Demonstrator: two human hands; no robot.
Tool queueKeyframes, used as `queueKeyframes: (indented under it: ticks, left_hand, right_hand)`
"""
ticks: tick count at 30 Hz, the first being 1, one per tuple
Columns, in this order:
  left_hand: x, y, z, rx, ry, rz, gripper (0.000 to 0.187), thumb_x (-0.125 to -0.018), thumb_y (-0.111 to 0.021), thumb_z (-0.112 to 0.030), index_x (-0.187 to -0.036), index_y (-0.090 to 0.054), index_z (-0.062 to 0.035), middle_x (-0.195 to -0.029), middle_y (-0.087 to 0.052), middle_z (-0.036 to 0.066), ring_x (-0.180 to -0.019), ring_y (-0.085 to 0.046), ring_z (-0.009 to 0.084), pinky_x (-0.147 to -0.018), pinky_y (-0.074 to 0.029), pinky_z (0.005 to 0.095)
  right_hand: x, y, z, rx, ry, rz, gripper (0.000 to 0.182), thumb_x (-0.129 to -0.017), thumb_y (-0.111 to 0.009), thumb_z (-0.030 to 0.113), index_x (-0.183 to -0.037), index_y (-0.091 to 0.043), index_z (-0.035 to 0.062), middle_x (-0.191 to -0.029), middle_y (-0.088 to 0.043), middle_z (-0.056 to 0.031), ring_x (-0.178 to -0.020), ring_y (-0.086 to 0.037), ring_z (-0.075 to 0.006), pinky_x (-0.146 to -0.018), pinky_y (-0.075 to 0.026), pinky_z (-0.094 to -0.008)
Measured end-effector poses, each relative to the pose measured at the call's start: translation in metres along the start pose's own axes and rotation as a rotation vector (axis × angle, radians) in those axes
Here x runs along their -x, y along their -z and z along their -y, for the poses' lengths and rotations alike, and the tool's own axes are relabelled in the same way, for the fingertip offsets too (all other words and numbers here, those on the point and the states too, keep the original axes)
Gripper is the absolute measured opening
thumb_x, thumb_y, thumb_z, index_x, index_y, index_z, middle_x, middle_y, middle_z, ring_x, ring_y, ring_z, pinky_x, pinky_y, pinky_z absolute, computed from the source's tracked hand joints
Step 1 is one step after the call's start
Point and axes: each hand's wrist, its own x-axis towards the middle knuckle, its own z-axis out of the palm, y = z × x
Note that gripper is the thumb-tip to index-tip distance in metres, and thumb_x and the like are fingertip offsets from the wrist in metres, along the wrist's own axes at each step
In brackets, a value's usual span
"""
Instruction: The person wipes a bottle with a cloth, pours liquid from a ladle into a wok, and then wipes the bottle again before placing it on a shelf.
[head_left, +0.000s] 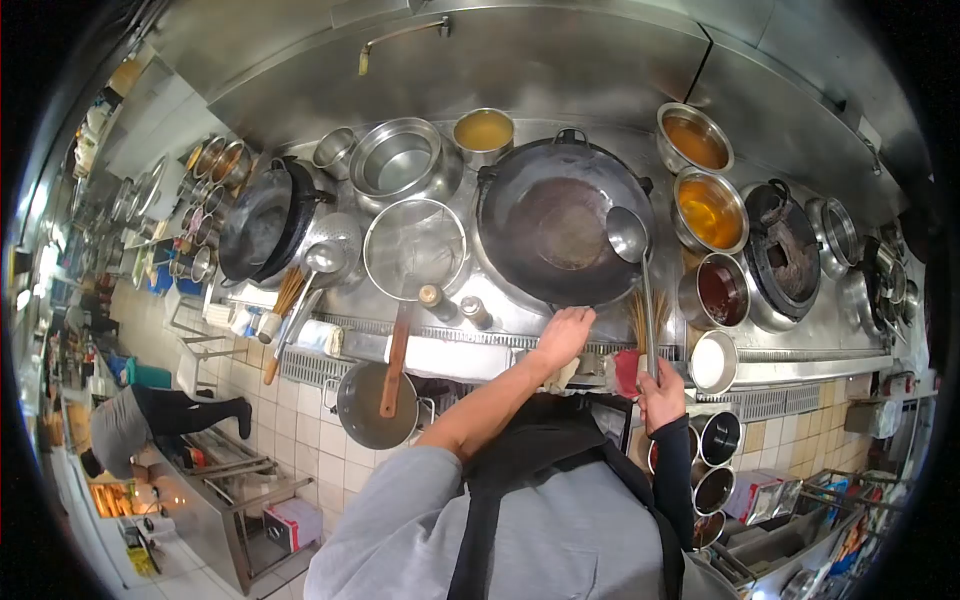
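Observation:
My left hand (566, 337) is at the near edge of a large dark wok (540, 235), its fingers curled at the near handle, which they mostly hide. The wok's inside shows a brownish patch and no food. My right hand (661, 396) is closed around the long handle of a steel ladle (627, 236). The ladle's bowl hangs over the right side of the wok. A bamboo brush (640, 320) lies beside the ladle's handle, and a red cloth (627, 372) sits just left of my right hand.
Right of the wok stand bowls of amber liquid (711, 208), a pot of dark red sauce (721, 290) and a white-filled container (713, 361). Left are a wire strainer (415, 240), two small shakers and a water pot (395, 165). Another person (125, 425) bends over at far left.

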Motion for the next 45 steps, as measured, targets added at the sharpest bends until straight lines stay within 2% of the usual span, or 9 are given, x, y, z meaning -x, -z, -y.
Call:
queueKeyframes:
  ticks: [9, 15, 16, 19, 23, 29, 36, 42, 45]
  left_hand:
    - [-0.031, 0.036, 0.016, 0.102, -0.12, -0.048, 0.032, -0.081, -0.059, 0.004, -0.112, -0.058, -0.002, -0.107, -0.066, 0.021, -0.106, -0.062, 0.0437, -0.096, -0.05, 0.0526]
    - [-0.114, 0.196, -0.014, 0.207, -0.206, -0.068, 0.006, -0.097, -0.061, -0.006, -0.101, -0.062, -0.0011, -0.096, -0.067, 0.025, -0.093, -0.066, 0.0469, -0.079, -0.053, 0.0528]
    - [-0.131, 0.225, -0.017, 0.2, -0.172, -0.091, 0.008, -0.098, -0.061, -0.006, -0.103, -0.063, -0.0006, -0.097, -0.069, 0.026, -0.094, -0.068, 0.0475, -0.079, -0.054, 0.0514]
    - [-0.208, 0.304, -0.001, 0.067, -0.186, -0.249, 0.013, -0.098, -0.06, -0.006, -0.108, -0.066, 0.0, -0.094, -0.073, 0.02, -0.089, -0.071, 0.0319, -0.078, -0.054, 0.0421]
    - [-0.317, 0.376, 0.053, 0.198, -0.008, -0.18, 0.019, -0.087, -0.063, -0.012, -0.1, -0.07, -0.0003, -0.082, -0.07, 0.008, -0.08, -0.064, 0.0165, -0.071, -0.05, 0.0338]
    - [-0.341, 0.381, 0.068, 0.366, 0.208, -0.353, 0.017, -0.083, -0.063, -0.014, -0.089, -0.069, 0.0004, -0.078, -0.065, 0.005, -0.076, -0.058, 0.017, -0.07, -0.046, 0.0333]
    - [-0.351, 0.381, 0.072, 0.439, 0.249, -0.339, 0.017, -0.086, -0.064, -0.013, -0.095, -0.068, 0.0003, -0.08, -0.065, 0.004, -0.074, -0.057, 0.0146, -0.07, -0.045, 0.0308]
    - [-0.334, 0.367, 0.055, 0.374, 0.233, -0.276, 0.017, -0.089, -0.063, -0.015, -0.096, -0.069, -0.0003, -0.079, -0.064, 0.004, -0.073, -0.057, 0.0138, -0.067, -0.045, 0.0311]
    - [-0.285, 0.328, 0.017, 0.396, 0.191, -0.235, 0.015, -0.093, -0.062, -0.015, -0.095, -0.068, -0.0017, -0.077, -0.063, 0.003, -0.07, -0.058, 0.0129, -0.062, -0.047, 0.0301]
  right_hand:
    - [-0.004, 0.013, -0.038, -0.004, 0.358, -0.212, 0.046, -0.104, -0.06, 0.007, -0.147, -0.048, -0.0019, -0.079, -0.059, -0.0016, -0.048, -0.045, -0.0058, -0.039, -0.037, -0.0245]
    - [0.04, 0.029, -0.014, -0.191, 0.282, -0.234, 0.048, -0.105, -0.058, 0.005, -0.151, -0.047, 0.0009, -0.091, -0.063, -0.0014, -0.049, -0.044, -0.0046, -0.041, -0.037, -0.0233]
    - [0.045, 0.034, -0.018, -0.213, 0.263, -0.25, 0.047, -0.103, -0.059, 0.005, -0.148, -0.05, 0.0008, -0.08, -0.061, -0.0009, -0.047, -0.046, -0.0061, -0.041, -0.036, -0.025]
    - [0.057, 0.043, -0.036, -0.237, 0.211, -0.296, 0.046, -0.103, -0.059, 0.006, -0.148, -0.05, 0.0015, -0.078, -0.06, -0.0003, -0.046, -0.046, -0.0064, -0.041, -0.037, -0.0255]
    - [0.077, 0.053, -0.043, -0.186, 0.191, -0.266, 0.045, -0.103, -0.06, 0.007, -0.147, -0.051, 0.0018, -0.072, -0.056, 0.0011, -0.046, -0.046, -0.0066, -0.041, -0.037, -0.0264]
    - [0.081, 0.078, -0.073, -0.195, 0.192, -0.244, 0.048, -0.103, -0.06, 0.004, -0.149, -0.049, 0.002, -0.069, -0.052, 0.0026, -0.046, -0.046, -0.007, -0.041, -0.037, -0.0265]
    - [0.071, 0.103, -0.077, -0.137, 0.177, -0.228, 0.048, -0.101, -0.062, 0.005, -0.148, -0.051, -0.0002, -0.073, -0.058, 0.0002, -0.049, -0.05, -0.0074, -0.045, -0.039, -0.0267]
    - [0.039, 0.115, -0.084, -0.018, 0.265, -0.242, 0.047, -0.097, -0.066, 0.006, -0.142, -0.056, -0.0046, -0.1, -0.065, -0.0078, -0.089, -0.062, -0.0149, -0.084, -0.051, -0.03]
    - [0.021, 0.119, -0.08, -0.033, 0.276, -0.224, 0.047, -0.098, -0.065, 0.007, -0.143, -0.055, -0.0045, -0.099, -0.065, -0.008, -0.085, -0.063, -0.0141, -0.078, -0.052, -0.0298]
